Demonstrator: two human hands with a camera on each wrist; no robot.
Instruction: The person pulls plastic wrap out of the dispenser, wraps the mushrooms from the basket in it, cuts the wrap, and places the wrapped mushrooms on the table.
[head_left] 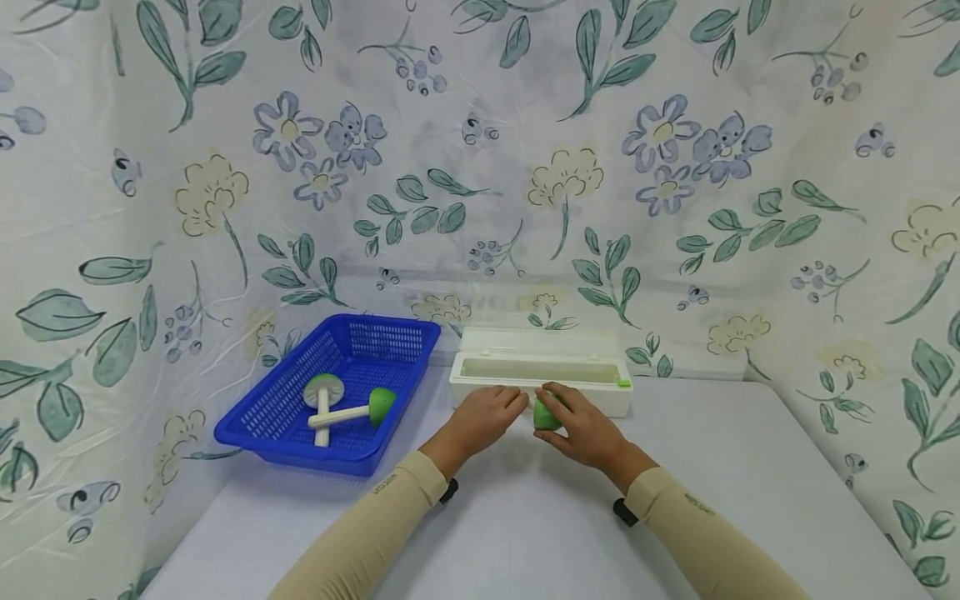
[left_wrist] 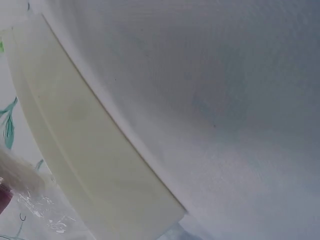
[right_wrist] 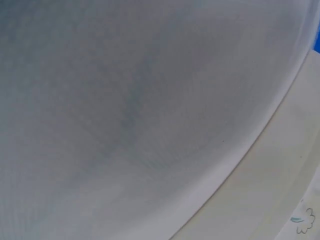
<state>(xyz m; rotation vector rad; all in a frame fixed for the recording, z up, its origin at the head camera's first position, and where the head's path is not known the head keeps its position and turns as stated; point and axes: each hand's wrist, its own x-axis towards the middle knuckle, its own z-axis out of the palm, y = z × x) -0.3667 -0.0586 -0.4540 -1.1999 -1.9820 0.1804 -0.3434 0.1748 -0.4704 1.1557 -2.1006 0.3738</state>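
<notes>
Evidently, the right hand grips a green-capped mushroom before the white box, near the table's far edge; the left hand is beside it (pinching or not, I cannot tell). Two similar mushrooms lie crossed in the blue basket, far left corner.

Green, blue and cream over a white tabletop
From here I see a blue basket, green-capped mushrooms with off-white stems, another green cap, a cream box with a bright green tab, beige sleeves, and white cloth printed with teal leaves, blue flowers and yellow blooms
</notes>
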